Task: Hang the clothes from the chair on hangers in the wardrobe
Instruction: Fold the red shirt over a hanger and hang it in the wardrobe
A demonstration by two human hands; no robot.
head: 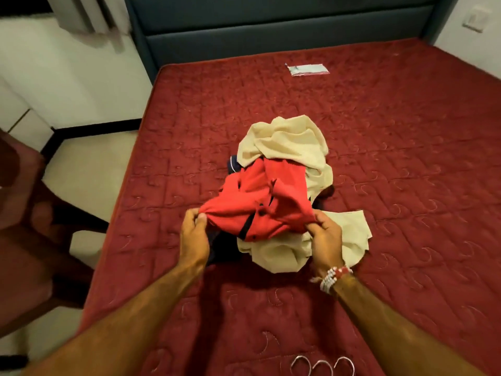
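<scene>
**Laundry update: pile's on the bed, nothing hung yet**

So here's where I'm at. The big red mattress (406, 185) is bare apart from my stuff, and the whole heap of clothes (282, 185) is dumped in the middle of it. The chair (29, 240) is off to my left, blurry, and I can't see any clothes on it from here. The wardrobe isn't in view at all, so as far as I can tell nothing has gone in there yet.

In the heap: a cream garment (284, 139) makes up most of it, top and bottom, and there's something dark (219, 245) poking out underneath. On top is the red shirt (257, 202) with dark buttons, which is the one I'm working on. My left hand (193, 234) is pinched shut on one bunched edge of it, and my right hand (325, 237) is closed on the other side, so it's stretched between them just above the pile.

Three metal hanger hooks (322, 366) are peeking in at the near edge of the mattress, untouched, well apart from the heap.

My read: early days. Shirt needs opening out, onto a hanger, then the wardrobe, then repeat for the rest
</scene>
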